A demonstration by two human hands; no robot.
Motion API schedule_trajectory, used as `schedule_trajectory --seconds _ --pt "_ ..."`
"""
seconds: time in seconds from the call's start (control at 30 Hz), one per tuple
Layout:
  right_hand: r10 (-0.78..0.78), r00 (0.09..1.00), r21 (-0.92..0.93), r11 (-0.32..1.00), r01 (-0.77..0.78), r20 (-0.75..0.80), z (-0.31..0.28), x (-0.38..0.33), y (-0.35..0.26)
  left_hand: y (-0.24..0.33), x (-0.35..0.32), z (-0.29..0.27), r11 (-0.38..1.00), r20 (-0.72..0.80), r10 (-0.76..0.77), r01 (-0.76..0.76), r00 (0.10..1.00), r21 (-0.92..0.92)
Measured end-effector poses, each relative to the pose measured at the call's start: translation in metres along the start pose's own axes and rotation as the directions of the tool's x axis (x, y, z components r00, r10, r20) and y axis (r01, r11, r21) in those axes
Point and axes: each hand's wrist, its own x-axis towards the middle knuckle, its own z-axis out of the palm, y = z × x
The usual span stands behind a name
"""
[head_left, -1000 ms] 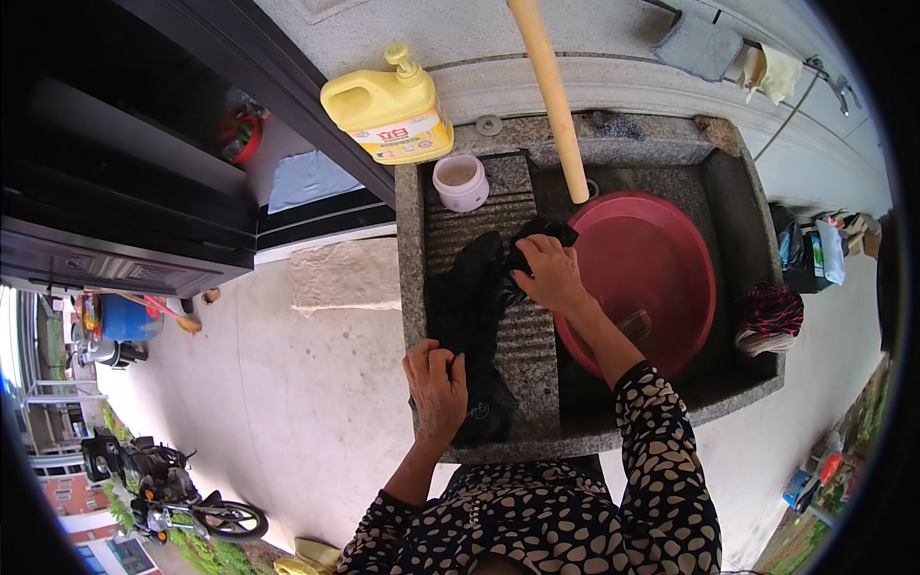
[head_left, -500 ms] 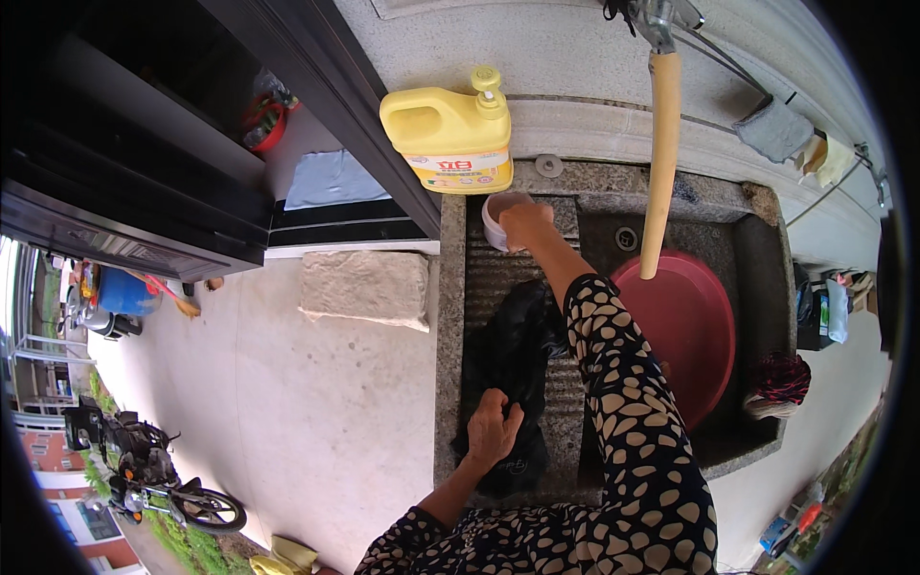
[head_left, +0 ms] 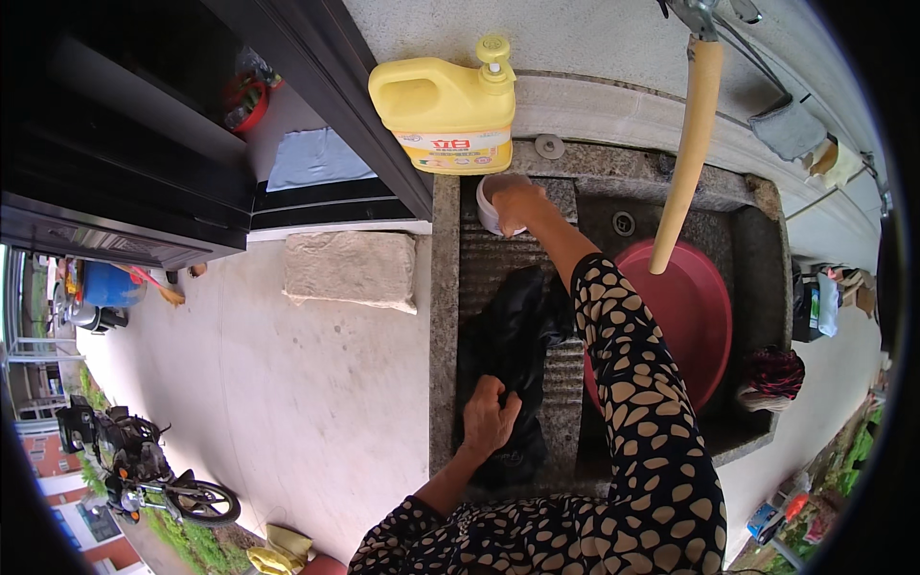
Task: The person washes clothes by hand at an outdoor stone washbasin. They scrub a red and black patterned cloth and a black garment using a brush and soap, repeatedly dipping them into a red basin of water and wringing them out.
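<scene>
A wet black garment (head_left: 513, 335) lies bunched along the ribbed washboard (head_left: 563, 379) of a stone sink. My left hand (head_left: 490, 419) rests on its near part, fingers curled into the fabric. At the far end of the ribs stands a small white tub (head_left: 489, 216). My right hand (head_left: 522, 203) reaches over its rim, and the fingers are hidden in or behind the tub. Beyond the tub, on the sink's back edge, is a large yellow pump jug (head_left: 446, 115) with a handle.
A red basin (head_left: 685, 326) sits in the sink bowl under a tan hose (head_left: 688, 158) from the tap. Dark red and white fabric (head_left: 771, 379) hangs over the right rim. A beige mat (head_left: 350, 270) lies on the floor left, near a dark door frame (head_left: 369, 105).
The whole view has shifted slightly, moving things up and left. My right hand stays at the white tub and my left hand on the black garment.
</scene>
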Motion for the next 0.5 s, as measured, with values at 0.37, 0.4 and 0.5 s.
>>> schedule_trajectory --seconds 0.37,0.4,0.5 --pt "0.076 0.768 0.691 0.498 0.523 -0.636 0.08 -0.131 0.022 -0.01 0.0 0.002 1.0 -0.044 0.01 -0.011 0.999 -0.028" --pt "0.089 0.838 0.797 0.379 0.471 -0.538 0.114 -0.142 0.025 -0.006 0.001 0.005 1.0 -0.039 -0.007 0.006 0.999 -0.03" --pt "0.124 0.792 0.761 0.4 0.511 -0.598 0.21 -0.168 -0.047 -0.011 0.003 0.006 1.0 -0.054 -0.017 0.016 0.998 -0.02"
